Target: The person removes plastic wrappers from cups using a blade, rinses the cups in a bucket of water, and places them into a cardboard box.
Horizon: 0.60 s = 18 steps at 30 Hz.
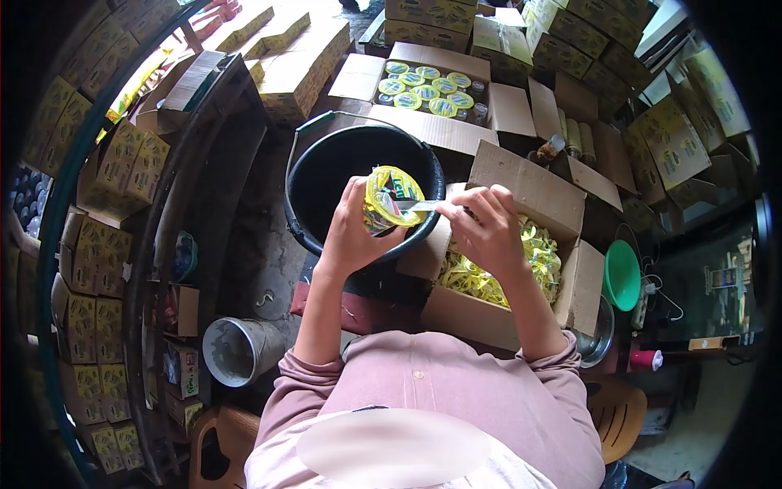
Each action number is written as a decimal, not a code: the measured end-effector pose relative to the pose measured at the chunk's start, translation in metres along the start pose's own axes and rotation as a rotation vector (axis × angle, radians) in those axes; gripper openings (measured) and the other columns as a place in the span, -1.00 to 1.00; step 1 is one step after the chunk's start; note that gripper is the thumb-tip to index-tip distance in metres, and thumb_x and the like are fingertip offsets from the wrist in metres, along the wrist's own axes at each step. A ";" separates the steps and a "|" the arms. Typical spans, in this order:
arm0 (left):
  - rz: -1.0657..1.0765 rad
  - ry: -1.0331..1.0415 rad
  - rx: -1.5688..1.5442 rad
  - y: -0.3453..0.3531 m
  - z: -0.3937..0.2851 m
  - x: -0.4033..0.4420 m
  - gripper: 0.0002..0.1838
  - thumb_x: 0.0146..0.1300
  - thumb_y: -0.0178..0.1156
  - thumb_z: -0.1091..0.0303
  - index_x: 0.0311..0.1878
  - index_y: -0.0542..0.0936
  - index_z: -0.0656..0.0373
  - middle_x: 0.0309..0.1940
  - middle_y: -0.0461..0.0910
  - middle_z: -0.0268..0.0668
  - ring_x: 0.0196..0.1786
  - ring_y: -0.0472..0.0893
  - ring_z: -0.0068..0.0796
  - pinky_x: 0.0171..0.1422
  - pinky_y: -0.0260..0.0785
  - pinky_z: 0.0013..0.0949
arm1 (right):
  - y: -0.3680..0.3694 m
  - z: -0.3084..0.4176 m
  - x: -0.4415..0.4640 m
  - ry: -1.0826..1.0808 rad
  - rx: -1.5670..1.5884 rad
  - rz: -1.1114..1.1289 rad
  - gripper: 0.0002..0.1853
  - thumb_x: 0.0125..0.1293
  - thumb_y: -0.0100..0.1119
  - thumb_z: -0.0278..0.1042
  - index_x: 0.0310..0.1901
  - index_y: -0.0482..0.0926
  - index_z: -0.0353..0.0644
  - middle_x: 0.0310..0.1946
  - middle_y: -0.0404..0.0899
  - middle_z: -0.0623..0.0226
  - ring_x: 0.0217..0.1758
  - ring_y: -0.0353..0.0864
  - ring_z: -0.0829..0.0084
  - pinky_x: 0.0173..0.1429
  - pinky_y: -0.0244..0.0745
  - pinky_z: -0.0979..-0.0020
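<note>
Above a black bucket (305,175) with a raised handle, my left hand (352,232) is wrapped round a plastic cup (379,213) with a yellow printed lid, tilted toward me. My right hand (486,226) grips a knife (417,206), its flat blade lying against the lid. Part of the lid looks cut or open. Right of the bucket, an open carton (582,285) holds a heap of yellow strips (533,254), partly hidden by my right forearm.
Beyond the bucket stands an open carton (407,122) of yellow-lidded cups (425,91). A green bowl (622,275) is at the right, a white bucket (232,352) at lower left. Stacked printed boxes (98,253) line the left side. A dark shelf (220,155) runs beside me.
</note>
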<state>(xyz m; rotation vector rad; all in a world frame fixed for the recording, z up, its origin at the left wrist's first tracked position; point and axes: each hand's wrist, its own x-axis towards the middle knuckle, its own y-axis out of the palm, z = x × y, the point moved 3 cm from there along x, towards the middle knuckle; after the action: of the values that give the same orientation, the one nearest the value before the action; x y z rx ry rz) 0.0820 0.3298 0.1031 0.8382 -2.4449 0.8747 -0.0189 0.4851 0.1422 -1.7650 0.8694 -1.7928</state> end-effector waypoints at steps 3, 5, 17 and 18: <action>-0.001 -0.014 0.025 0.001 0.001 -0.001 -0.39 -0.26 0.32 0.45 -0.04 0.33 0.28 -0.24 0.40 -0.10 -0.16 0.47 -0.09 -0.05 0.35 -0.21 | 0.004 0.001 0.001 -0.017 -0.003 -0.045 -0.81 -0.07 0.15 -0.54 -0.35 0.53 -0.06 -0.45 0.46 0.50 -0.28 0.50 0.51 -0.03 0.27 0.41; -0.009 -0.019 0.047 0.001 0.000 -0.002 -0.37 -0.26 0.32 0.46 -0.01 0.32 0.27 -0.22 0.42 -0.09 -0.14 0.48 -0.08 -0.04 0.36 -0.20 | 0.008 -0.003 0.000 -0.034 0.005 -0.029 -0.80 -0.09 0.16 -0.53 -0.35 0.54 -0.07 -0.45 0.46 0.49 -0.28 0.50 0.52 -0.02 0.27 0.41; -0.016 -0.078 0.015 0.002 -0.008 -0.003 -0.36 -0.18 0.32 0.45 0.05 0.30 0.28 -0.17 0.50 -0.01 -0.16 0.58 -0.07 -0.12 0.46 -0.26 | 0.003 -0.003 0.002 -0.117 0.009 -0.005 -0.84 -0.10 0.19 -0.47 -0.39 0.56 -0.10 -0.52 0.41 0.49 -0.38 0.44 0.50 -0.11 0.30 0.43; -0.005 -0.095 0.009 0.002 -0.008 -0.003 -0.36 -0.18 0.32 0.45 0.05 0.31 0.28 -0.18 0.50 -0.02 -0.17 0.59 -0.10 -0.12 0.46 -0.27 | 0.004 -0.003 0.002 -0.117 0.015 0.003 -0.84 -0.10 0.19 -0.46 -0.39 0.56 -0.11 -0.52 0.41 0.49 -0.39 0.43 0.50 -0.11 0.30 0.44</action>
<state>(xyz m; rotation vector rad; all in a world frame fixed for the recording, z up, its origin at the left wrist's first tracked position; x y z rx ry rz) 0.0845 0.3381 0.1065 0.9089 -2.5206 0.8636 -0.0227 0.4815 0.1408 -1.8380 0.8090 -1.6708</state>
